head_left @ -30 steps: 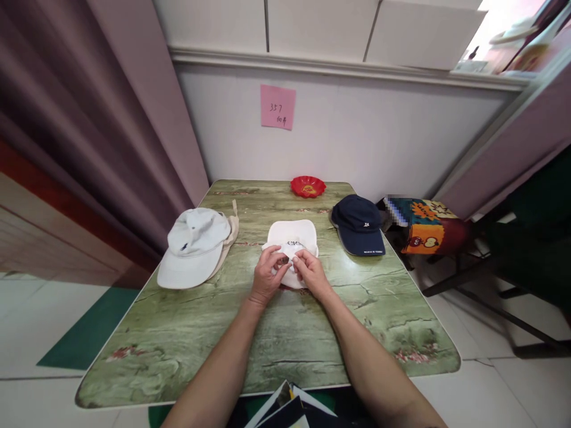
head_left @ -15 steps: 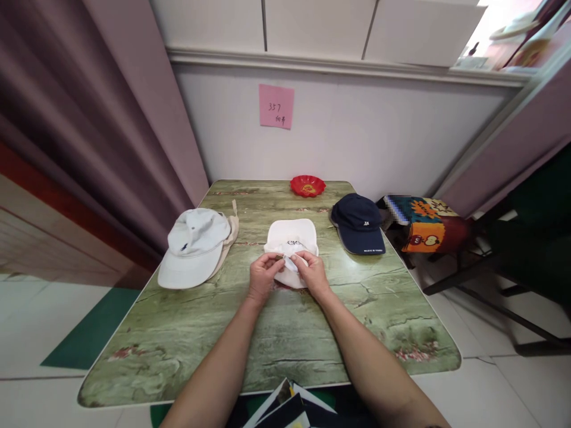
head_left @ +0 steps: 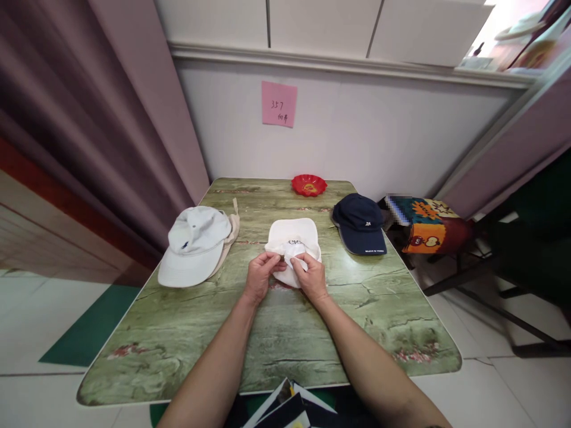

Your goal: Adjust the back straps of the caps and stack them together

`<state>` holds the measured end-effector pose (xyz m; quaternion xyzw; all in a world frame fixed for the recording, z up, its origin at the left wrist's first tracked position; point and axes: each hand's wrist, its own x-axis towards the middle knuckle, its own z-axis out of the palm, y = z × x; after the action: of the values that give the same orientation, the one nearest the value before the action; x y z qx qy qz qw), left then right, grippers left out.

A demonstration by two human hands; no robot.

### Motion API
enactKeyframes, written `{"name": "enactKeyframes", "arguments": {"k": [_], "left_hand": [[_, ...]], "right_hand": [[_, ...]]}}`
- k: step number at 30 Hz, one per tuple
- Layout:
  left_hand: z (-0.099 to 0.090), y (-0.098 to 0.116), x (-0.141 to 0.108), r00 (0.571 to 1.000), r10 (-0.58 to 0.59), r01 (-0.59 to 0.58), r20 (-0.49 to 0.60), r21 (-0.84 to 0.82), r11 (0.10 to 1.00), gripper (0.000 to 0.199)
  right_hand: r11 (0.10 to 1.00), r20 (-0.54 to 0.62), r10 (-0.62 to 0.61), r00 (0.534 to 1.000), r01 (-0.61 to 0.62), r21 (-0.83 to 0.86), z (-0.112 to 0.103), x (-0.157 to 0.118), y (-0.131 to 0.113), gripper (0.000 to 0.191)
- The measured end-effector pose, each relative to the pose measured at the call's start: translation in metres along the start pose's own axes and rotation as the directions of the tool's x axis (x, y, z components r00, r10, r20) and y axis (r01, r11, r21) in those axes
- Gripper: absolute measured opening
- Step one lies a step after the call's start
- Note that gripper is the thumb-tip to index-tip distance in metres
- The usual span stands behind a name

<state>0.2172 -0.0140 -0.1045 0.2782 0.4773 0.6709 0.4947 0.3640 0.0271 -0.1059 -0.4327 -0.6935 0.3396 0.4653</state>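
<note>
A white cap (head_left: 293, 229) with dark lettering lies in the middle of the green wood-patterned table (head_left: 294, 333), its brim toward the wall. Over its near part, my left hand (head_left: 261, 274) pinches a small dark piece at the cap's left side. My right hand (head_left: 311, 276) pinches white material of the cap, its fingers closed. A pale cap (head_left: 191, 246) with a small dark logo rests on a beige one at the left. On the right sits a navy cap (head_left: 359, 223), brim facing me.
A red scalloped dish (head_left: 308, 185) stands at the table's back edge. Above it, a pink note (head_left: 279, 104) is stuck on the wall. Beyond the right edge is a stool with a colourful cover (head_left: 426, 229), beside dark chair legs. Curtains hang at both sides.
My hands have moved slightly apart over the white cap, and the white material between them is spread differently. The view has shifted a little.
</note>
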Motion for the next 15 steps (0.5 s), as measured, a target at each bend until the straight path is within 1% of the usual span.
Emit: {"name": "enactKeyframes", "arguments": {"k": [3,6,11,15], "left_hand": [[-0.0002,0.0003,-0.0001,1.0,0.001,-0.001,0.002,-0.004,1.0,0.026],[-0.0006,0.0001,0.0002,1.0,-0.006,0.006,-0.006,0.001,1.0,0.027],[-0.0011,-0.0009,0.0002,1.0,0.008,-0.008,-0.005,0.019,1.0,0.028],[-0.001,-0.0013,-0.0001,1.0,0.02,-0.02,-0.007,0.027,0.999,0.028]], "right_hand": [[0.999,-0.026,-0.026,0.999,0.025,-0.025,0.0009,-0.0012,0.0,0.03],[1.0,-0.043,-0.011,0.999,0.011,-0.011,0.0011,-0.0011,0.0014,0.031],[0.999,0.017,-0.032,0.999,0.033,-0.042,-0.0004,-0.0005,0.001,0.031],[0.999,0.032,-0.018,0.999,0.02,-0.048,-0.0016,-0.0005,-0.0002,0.03]]}}
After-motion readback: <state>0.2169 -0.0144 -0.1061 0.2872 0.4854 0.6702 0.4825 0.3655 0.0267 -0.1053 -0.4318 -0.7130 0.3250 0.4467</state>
